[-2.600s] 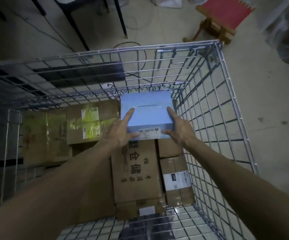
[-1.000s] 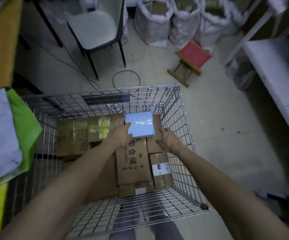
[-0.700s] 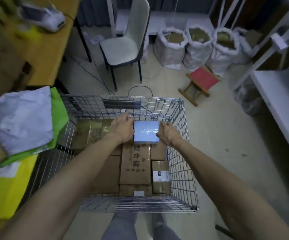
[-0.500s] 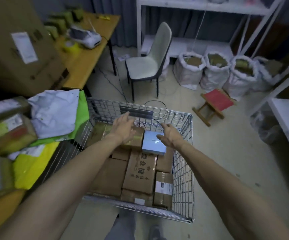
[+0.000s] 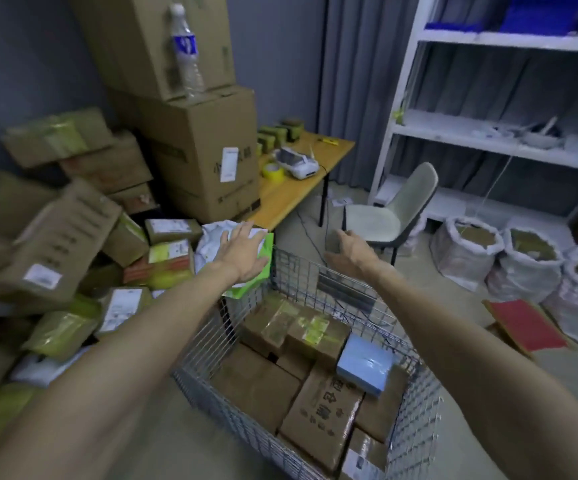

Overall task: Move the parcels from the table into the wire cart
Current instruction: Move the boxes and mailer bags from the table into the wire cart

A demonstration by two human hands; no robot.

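Head camera view, looking down along two bare forearms stretched out over a silver wire mesh cart [image 5: 208, 344]. The left hand [image 5: 242, 252] lay palm down with its fingers straight and spread, gripping nothing. Its fingertips were over a crumpled white plastic mailer bag [image 5: 213, 242]. Under its palm and thumb sat a bright green plastic mailer [image 5: 267, 252] that overhung one corner of the cart. Whether the fingers actually pressed on the white bag could not be told.

The right hand [image 5: 348, 251] hovered in the air above the cart's far side, its fingers loosely curled and empty, touching nothing. Well below the right fingers and nearer the camera, a flat pale blue box [image 5: 365, 367] lay inside the cart. It rested on top of taped brown cardboard parcels [image 5: 322, 410] that covered the cart's floor.

Left of the left fingers rose a jumbled heap of labelled cardboard parcels [image 5: 55, 237]. Beyond the left fingertips stood an orange-topped table [image 5: 301, 192] carrying large stacked cartons [image 5: 204, 157], a roll of yellow tape [image 5: 273, 170] and a white desktop device [image 5: 298, 164]. A clear plastic water bottle [image 5: 185, 50] stood on the lower carton. Just beyond the right fingers was a pale padded chair [image 5: 384, 216], with white metal shelving [image 5: 488, 140] behind it and filled white sacks [image 5: 467, 251] to its right.
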